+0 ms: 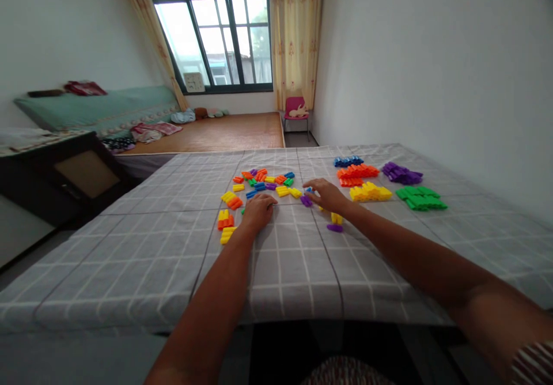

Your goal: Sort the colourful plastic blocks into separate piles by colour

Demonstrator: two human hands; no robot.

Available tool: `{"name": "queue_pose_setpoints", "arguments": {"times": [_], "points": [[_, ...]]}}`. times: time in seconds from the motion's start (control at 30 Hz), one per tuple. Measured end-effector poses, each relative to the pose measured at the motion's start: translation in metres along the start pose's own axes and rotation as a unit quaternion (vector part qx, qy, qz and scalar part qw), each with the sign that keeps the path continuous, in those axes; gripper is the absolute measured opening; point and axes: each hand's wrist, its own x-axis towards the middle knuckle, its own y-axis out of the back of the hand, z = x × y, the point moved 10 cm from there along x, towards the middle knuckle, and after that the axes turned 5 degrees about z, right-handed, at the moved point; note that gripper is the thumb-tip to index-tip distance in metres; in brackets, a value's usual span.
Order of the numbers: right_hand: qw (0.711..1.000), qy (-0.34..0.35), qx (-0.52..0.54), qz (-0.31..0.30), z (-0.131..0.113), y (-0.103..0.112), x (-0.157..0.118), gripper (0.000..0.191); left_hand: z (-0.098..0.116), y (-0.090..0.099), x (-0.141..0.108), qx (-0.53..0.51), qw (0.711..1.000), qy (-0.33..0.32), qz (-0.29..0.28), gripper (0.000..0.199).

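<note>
My left hand [259,209] rests palm down on the tablecloth, its fingers lying loosely to the right. Nothing shows in it, and it partly covers a green piece. Just left of it are paired yellow-and-orange plastic pieces [225,220]. My right hand [326,195] reaches in from the right, with thumb and fingertips around a small blue plastic piece [309,189]. Right below that lies a purple piece [306,201]. Under the right wrist are a yellow piece [336,218] and another purple piece [334,227]. Beyond the hands, several coloured pieces [270,186] form a curved band.
Sorted piles stand to the right: blue [348,161], orange [358,171], yellow [370,192], purple [401,173] and green [421,197]. A grey checked cloth [294,258] covers the table. Behind are a bed [233,131], a pink chair [295,106] and a dark cabinet [64,172].
</note>
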Motion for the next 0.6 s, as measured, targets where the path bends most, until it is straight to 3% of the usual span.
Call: {"name": "queue_pose_setpoints", "arguments": {"times": [0.2, 0.47, 0.6], "points": [[0.999, -0.003, 0.015, -0.03, -0.028, -0.028, 0.029, 0.034, 0.002, 0.0, -0.001, -0.006, 1.0, -0.012, -0.01, 0.029], [0.994, -0.043, 0.07, -0.073, 0.003, -0.024, 0.011, 0.028, 0.0, -0.004, 0.001, -0.008, 1.0, -0.027, -0.01, 0.029], [0.992, -0.019, 0.081, -0.099, 0.004, -0.018, -0.004, 0.022, 0.001, -0.006, 0.002, -0.008, 1.0, -0.024, -0.016, 0.028]]}}
